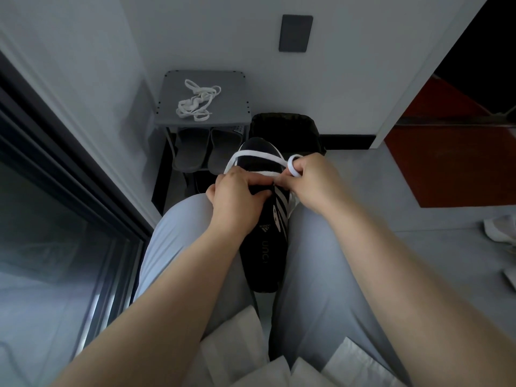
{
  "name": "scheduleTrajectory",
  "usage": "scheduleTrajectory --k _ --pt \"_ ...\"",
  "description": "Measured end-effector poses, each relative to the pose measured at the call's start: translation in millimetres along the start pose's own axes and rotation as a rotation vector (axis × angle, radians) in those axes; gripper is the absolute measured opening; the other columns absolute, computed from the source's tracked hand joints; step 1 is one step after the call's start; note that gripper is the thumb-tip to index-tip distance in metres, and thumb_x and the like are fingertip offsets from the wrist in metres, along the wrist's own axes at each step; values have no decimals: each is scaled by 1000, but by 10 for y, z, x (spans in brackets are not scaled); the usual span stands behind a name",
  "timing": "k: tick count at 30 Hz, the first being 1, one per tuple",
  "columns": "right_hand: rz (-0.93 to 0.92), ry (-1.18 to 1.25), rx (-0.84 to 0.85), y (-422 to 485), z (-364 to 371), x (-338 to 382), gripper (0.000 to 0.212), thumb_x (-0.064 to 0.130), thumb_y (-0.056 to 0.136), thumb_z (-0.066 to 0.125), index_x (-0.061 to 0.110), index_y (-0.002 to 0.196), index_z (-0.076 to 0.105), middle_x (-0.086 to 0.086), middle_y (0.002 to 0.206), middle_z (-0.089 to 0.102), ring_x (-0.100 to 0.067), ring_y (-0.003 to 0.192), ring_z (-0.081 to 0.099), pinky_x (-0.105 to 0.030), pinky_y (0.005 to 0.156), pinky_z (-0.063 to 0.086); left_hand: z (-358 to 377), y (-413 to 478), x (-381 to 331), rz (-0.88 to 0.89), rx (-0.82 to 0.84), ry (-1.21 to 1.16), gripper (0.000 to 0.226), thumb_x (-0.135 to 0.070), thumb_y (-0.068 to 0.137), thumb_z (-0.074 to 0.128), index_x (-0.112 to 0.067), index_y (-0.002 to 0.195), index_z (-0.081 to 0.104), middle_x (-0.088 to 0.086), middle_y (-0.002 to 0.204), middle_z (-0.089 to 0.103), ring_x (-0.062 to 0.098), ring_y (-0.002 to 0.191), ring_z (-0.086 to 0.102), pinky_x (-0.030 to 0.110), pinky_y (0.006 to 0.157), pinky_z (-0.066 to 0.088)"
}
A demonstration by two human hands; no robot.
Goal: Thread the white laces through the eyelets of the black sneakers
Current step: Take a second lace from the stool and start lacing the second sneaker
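Black sneaker (262, 247) wedged between your thighs (178, 227), toe pointing away, flat white lace (251, 157) looped over its front.
Your left hand (237, 196) grips the sneaker's upper; your right hand (312, 182) pinches the lace, a loop wound round one finger. Beyond, a second lace (198, 101) lies tangled on a grey shoe rack (167, 107) against the pale wall (209, 37), grey slippers (192, 149) shelved below.

The black sneaker (264, 247) looks matt, its flat white lace (257, 157) woven cloth.
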State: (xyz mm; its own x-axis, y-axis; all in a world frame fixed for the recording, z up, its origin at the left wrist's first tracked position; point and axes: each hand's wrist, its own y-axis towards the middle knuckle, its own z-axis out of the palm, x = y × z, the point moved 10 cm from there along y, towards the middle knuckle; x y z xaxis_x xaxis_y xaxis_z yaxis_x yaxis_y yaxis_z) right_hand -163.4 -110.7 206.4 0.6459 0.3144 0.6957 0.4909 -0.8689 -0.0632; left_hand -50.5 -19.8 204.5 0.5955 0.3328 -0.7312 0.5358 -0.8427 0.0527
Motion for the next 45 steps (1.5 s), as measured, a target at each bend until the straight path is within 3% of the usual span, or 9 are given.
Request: scheduleTrajectory --k 6,10,13,19,25,30,34,38,45 --pt "-6 22 31 -45 -19 12 8 23 85 68 24 77 68 8 69 60 -19 78 61 -25 69 42 5 15 55 -33 -10 121 22 -34 85 63 -31 107 67 -3 113 61 21 117 43 25 91 17" --pt "-16 20 -4 -31 -30 51 19 28 84 68 9 84 72 -6 76 68 -22 73 62 -30 67 47 49 40 61 -18 32 126 22 -33 87 61 -35 109 66 -6 115 61 20 119 41 24 90 13" --pt "-14 23 17 -29 -3 62 25 31 84 67 6 84 70 -10 72 64 -22 67 57 -27 60 40 45 49 76 -17 35 107 22 -31 86 61 -36 108 66 -7 116 60 19 119 44 24 91 13" --pt "-60 -168 -60 -69 -40 158 29 33 88 60 4 86 64 -5 81 66 -25 74 57 -33 67 44 73 65 94 -26 47 70 21 -30 86 62 -37 105 67 -8 115 61 17 119 45 24 91 12" --pt "-69 -316 -44 -93 -22 162 25 26 93 54 7 76 54 -2 69 51 -24 71 49 -30 56 30 85 44 71 -17 49 72 21 -29 87 61 -36 105 68 -10 113 62 17 119 44 23 90 10" --pt "-34 -147 7 -78 -24 122 29 31 90 59 4 79 63 -2 66 57 -20 64 51 -26 50 31 39 35 70 -29 22 29 20 -27 86 62 -36 104 68 -10 109 64 16 117 46 22 90 12" --pt "-21 -43 -17 -51 -29 95 35 34 88 62 -1 85 66 -14 79 68 -30 74 62 -32 64 47 40 29 78 -48 23 17 20 -27 86 62 -36 103 68 -10 106 66 16 118 45 21 89 10" --pt "-30 -87 -3 -67 -11 119 32 33 88 63 2 79 65 -9 71 64 -27 70 58 -29 59 39 36 25 79 -50 21 23 20 -27 86 62 -33 104 68 -10 110 64 16 118 44 21 90 10" --pt "-39 -65 -16 -59 -22 94 30 31 86 64 2 82 67 -11 75 68 -28 73 63 -32 67 48 2 9 62 -63 -2 -20 19 -24 87 61 -33 102 68 -9 111 64 16 119 43 22 91 11"
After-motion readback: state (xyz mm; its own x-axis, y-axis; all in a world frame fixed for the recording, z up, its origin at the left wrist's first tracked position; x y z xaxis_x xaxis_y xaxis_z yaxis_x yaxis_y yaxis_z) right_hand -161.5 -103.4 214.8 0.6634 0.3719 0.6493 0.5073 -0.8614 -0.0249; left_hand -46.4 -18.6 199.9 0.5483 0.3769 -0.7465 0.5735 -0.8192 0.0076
